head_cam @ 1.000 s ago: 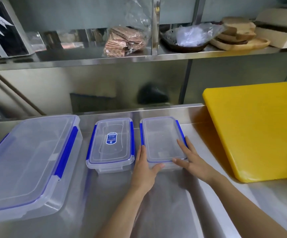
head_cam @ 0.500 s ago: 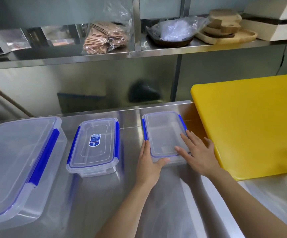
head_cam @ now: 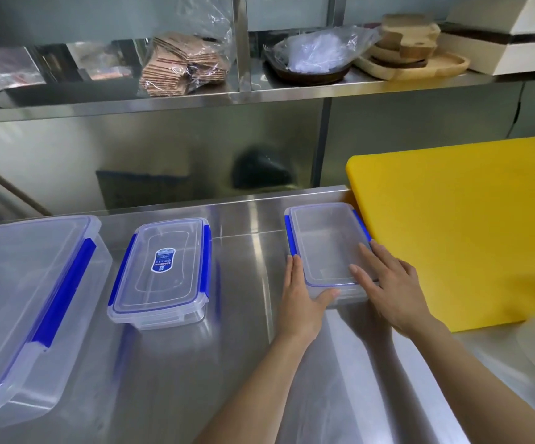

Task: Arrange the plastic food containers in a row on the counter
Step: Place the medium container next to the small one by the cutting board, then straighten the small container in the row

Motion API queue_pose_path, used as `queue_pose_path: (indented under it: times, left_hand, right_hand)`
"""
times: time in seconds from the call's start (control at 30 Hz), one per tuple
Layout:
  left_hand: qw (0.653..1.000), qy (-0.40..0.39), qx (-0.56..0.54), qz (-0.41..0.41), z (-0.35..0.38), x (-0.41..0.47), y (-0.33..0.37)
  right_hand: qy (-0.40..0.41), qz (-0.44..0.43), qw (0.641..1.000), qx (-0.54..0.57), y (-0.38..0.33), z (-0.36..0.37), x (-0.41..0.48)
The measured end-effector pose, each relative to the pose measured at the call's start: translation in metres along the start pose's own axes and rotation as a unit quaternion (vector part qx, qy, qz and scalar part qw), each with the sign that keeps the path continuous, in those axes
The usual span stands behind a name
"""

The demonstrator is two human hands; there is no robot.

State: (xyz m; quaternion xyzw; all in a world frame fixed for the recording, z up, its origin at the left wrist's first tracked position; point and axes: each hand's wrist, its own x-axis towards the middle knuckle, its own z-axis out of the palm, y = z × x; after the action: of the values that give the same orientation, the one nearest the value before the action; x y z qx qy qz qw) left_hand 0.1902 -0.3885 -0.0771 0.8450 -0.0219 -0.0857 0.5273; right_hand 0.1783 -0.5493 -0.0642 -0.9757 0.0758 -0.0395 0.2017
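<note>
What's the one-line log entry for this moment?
hands: left, right on small container | beside yellow board | labelled container apart

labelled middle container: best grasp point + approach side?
Judging by its pose, take the labelled container across its two long sides, on the blue latches, from above. It lies flat, lid on, with bare counter on both sides; the flat lid gives no handle.
</note>
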Motion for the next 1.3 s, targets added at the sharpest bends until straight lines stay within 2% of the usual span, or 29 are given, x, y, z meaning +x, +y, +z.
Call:
queue_pose_path:
  times: [0.07, 0.13, 0.2, 0.3, 0.37, 0.43, 0.5, 0.57, 0.73, 0.9, 1.1, 1.3]
  left_hand:
    - [1.000, -0.017, 0.023, 0.004, -0.013, -0.004, 0.003]
    - [0.999, 0.002, 0.052, 0.012, -0.039, -0.008, 0.014]
    - [0.989, 0.138, 0.052, 0.023, -0.143, -0.010, -0.018]
    - [0.964, 0.252, 0.080, 0.021, -0.199, -0.009, -0.027]
    - [0.945, 0.314, 0.092, -0.010, -0.227, -0.007, -0.037]
    - [0.932, 0.339, 0.115, -0.050, -0.243, -0.005, -0.054]
    - [0.935, 0.310, 0.137, -0.103, -0.243, -0.001, -0.074]
    - [0.945, 0.262, 0.151, -0.122, -0.227, -0.005, -0.089]
    - [0.981, 0.158, 0.034, -0.109, -0.200, -0.011, -0.099]
    - [0.983, 0.163, 0.005, -0.087, -0.199, -0.013, -0.092]
    - [0.985, 0.154, 0.016, -0.075, -0.177, -0.005, -0.074]
    - [0.982, 0.174, 0.023, -0.064, -0.169, -0.004, -0.077]
  right_hand:
    - [0.016, 0.004, 0.999, -0.031, -0.005, 0.002, 0.003]
    - [0.055, 0.005, 0.998, -0.037, -0.019, -0.005, 0.006]
    - [0.067, -0.069, 0.995, 0.036, -0.118, 0.017, 0.028]
    - [0.083, -0.067, 0.982, 0.157, -0.154, 0.021, 0.025]
    - [0.040, -0.068, 0.976, 0.203, -0.169, 0.034, 0.018]
    - [-0.044, -0.065, 0.967, 0.244, -0.187, 0.045, 0.006]
    - [-0.103, -0.049, 0.958, 0.264, -0.194, 0.060, 0.001]
    - [-0.150, -0.052, 0.951, 0.266, -0.192, 0.073, -0.005]
    - [-0.184, -0.048, 0.946, 0.262, -0.196, 0.091, -0.010]
    - [-0.183, -0.088, 0.950, 0.236, -0.195, 0.096, -0.007]
    - [-0.133, -0.068, 0.971, 0.188, -0.174, 0.092, 0.001]
    - [-0.136, -0.078, 0.976, 0.152, -0.171, 0.085, 0.005]
